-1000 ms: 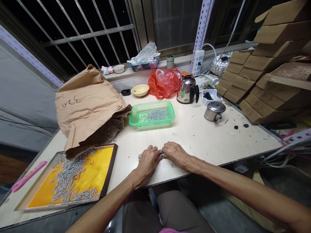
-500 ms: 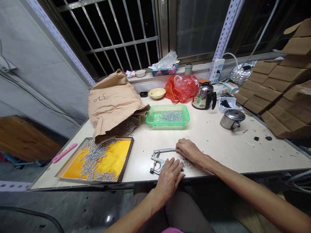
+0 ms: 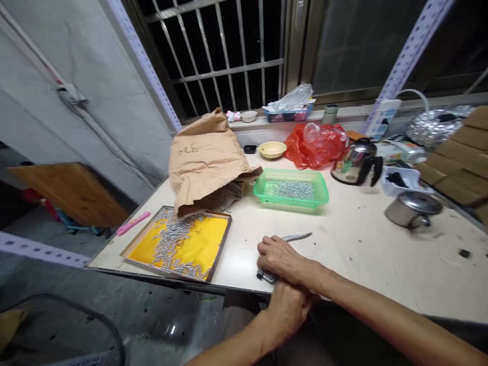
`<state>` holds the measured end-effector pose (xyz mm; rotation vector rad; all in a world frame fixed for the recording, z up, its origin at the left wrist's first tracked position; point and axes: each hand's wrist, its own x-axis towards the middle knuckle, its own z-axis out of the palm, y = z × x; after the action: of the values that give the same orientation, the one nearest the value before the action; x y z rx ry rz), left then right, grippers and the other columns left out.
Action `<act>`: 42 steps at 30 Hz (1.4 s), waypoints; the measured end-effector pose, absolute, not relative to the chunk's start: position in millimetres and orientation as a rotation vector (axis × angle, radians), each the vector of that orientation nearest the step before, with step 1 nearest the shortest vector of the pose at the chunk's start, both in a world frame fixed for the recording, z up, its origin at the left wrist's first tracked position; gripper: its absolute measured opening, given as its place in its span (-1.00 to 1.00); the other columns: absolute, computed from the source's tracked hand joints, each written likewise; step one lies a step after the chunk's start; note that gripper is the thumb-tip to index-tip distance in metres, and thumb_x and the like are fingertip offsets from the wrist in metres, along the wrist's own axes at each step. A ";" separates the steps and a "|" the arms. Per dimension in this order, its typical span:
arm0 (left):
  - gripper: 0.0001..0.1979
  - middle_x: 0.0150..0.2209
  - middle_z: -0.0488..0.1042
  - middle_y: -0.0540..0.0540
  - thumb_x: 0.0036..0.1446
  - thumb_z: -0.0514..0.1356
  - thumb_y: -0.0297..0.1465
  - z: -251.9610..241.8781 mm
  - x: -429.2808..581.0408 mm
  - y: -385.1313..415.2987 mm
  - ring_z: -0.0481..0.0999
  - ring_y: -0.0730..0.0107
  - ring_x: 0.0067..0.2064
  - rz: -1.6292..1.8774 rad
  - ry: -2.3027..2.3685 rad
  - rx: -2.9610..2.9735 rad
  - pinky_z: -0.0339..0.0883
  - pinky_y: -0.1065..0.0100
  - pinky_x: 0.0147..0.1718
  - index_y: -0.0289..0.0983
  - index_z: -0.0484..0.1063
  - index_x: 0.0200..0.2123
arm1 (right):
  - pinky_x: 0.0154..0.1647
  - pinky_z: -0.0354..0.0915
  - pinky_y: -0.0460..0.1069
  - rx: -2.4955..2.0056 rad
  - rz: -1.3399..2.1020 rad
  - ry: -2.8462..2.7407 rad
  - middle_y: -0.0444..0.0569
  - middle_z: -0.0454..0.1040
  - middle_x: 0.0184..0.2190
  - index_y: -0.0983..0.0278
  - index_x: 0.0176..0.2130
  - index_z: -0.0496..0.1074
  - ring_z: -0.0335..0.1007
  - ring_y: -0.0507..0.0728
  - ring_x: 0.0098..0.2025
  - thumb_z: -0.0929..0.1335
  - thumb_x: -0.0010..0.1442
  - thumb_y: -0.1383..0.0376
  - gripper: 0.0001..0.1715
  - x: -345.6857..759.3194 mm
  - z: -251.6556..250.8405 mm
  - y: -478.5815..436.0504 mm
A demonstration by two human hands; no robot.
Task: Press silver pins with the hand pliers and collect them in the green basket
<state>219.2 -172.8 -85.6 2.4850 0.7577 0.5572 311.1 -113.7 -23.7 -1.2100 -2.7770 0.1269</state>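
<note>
My right hand (image 3: 282, 259) lies on a metal clamp tool (image 3: 296, 237) at the table's front edge, fingers curled over its body. The tool's thin lever sticks out to the right, and a dark end shows under the fingers at the edge. My left hand (image 3: 290, 310) is just below the table edge, right under my right hand. Its fingers are hidden behind the right hand and the table edge.
A yellow-lined tray (image 3: 179, 244) of small metal pieces lies at the left, under a torn brown paper sack (image 3: 206, 157). Behind are a green basket (image 3: 292, 189) of the same pieces, a red bag (image 3: 314, 145), a kettle (image 3: 356, 162), a lidded steel mug (image 3: 412, 209) and cardboard boxes (image 3: 461, 157).
My view has swung left. My left hand has slid off the tabletop to below the front edge, and my right hand has moved left onto the clamp's body.
</note>
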 end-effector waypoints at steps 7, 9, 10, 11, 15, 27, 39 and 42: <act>-0.57 -0.10 0.50 -0.18 0.13 0.09 -0.25 -116.9 219.4 -176.6 0.47 0.07 -0.08 0.621 0.758 2.601 0.33 0.18 -0.08 -0.25 0.31 0.06 | -0.27 0.10 0.04 -0.964 0.185 -2.768 -0.05 0.36 -0.39 0.28 -0.43 0.34 0.17 0.11 -0.29 0.25 0.19 0.44 -0.83 301.9 -37.8 -116.7; -0.56 -0.07 0.48 -0.16 0.11 0.11 -0.24 -119.8 221.4 -175.5 0.46 0.07 -0.08 0.616 0.755 2.615 0.35 0.20 -0.10 -0.22 0.30 0.06 | -0.29 0.15 0.02 -0.914 0.269 -2.631 -0.07 0.37 -0.40 0.28 -0.39 0.33 0.20 0.08 -0.32 0.22 0.23 0.45 -0.81 301.5 -33.1 -123.1; -0.57 -0.07 0.48 -0.14 0.11 0.11 -0.24 -119.2 222.7 -174.9 0.46 0.08 -0.08 0.613 0.744 2.617 0.35 0.22 -0.12 -0.20 0.31 0.05 | -0.30 0.18 0.00 -0.881 0.303 -2.540 -0.07 0.38 -0.41 0.28 -0.36 0.33 0.22 0.06 -0.34 0.20 0.25 0.44 -0.81 299.6 -27.9 -125.7; -0.60 -0.07 0.48 -0.12 0.10 0.11 -0.24 -117.2 223.6 -174.4 0.46 0.10 -0.08 0.611 0.728 2.619 0.35 0.24 -0.12 -0.16 0.32 0.03 | -0.32 0.21 -0.02 -0.842 0.323 -2.439 -0.07 0.39 -0.40 0.28 -0.33 0.34 0.25 0.06 -0.34 0.19 0.26 0.43 -0.81 297.1 -20.9 -127.2; -0.65 -0.06 0.46 -0.12 0.10 0.12 -0.23 -94.0 213.4 -167.9 0.42 0.19 -0.03 0.639 0.650 2.640 0.32 0.31 -0.05 -0.17 0.37 -0.04 | -0.27 0.31 -0.05 -0.793 0.126 -2.008 -0.06 0.44 -0.34 0.26 -0.15 0.34 0.37 0.04 -0.27 0.23 0.24 0.40 -0.83 297.9 20.1 -115.1; -0.76 -0.23 0.40 -0.13 0.19 0.01 -0.48 -30.3 -4.0 -45.7 0.34 0.25 -0.14 0.584 2.005 2.411 0.28 0.26 -0.18 -0.26 0.45 -0.18 | -0.09 0.24 0.12 -1.441 -0.382 -1.875 0.15 0.42 -0.12 0.24 0.05 0.31 0.33 0.29 -0.04 0.18 0.26 0.07 -0.53 424.2 -2.6 -27.3; -0.79 -0.37 0.30 -0.07 0.14 0.00 -0.44 -37.0 -34.1 -10.3 0.28 0.30 -0.24 0.406 1.804 2.301 0.13 0.31 -0.21 -0.27 0.39 -0.46 | -0.09 0.31 0.00 -1.351 -0.042 -1.912 -0.08 0.43 -0.16 0.16 -0.11 0.38 0.40 0.10 -0.14 0.23 0.25 0.18 -0.75 373.6 -53.6 -130.0; -0.80 -0.40 0.32 -0.08 0.11 0.02 -0.44 -36.0 -34.4 -11.9 0.31 0.30 -0.26 0.509 1.819 2.189 0.15 0.31 -0.21 -0.27 0.37 -0.51 | -0.08 0.31 0.01 -1.321 0.020 -1.897 -0.07 0.44 -0.18 0.16 -0.11 0.38 0.41 0.11 -0.15 0.25 0.24 0.21 -0.77 371.0 -51.5 -139.2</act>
<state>-34.4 -11.9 -36.0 2.1887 1.8194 0.5094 371.0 -139.2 -51.5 -1.3213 -1.8975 0.0202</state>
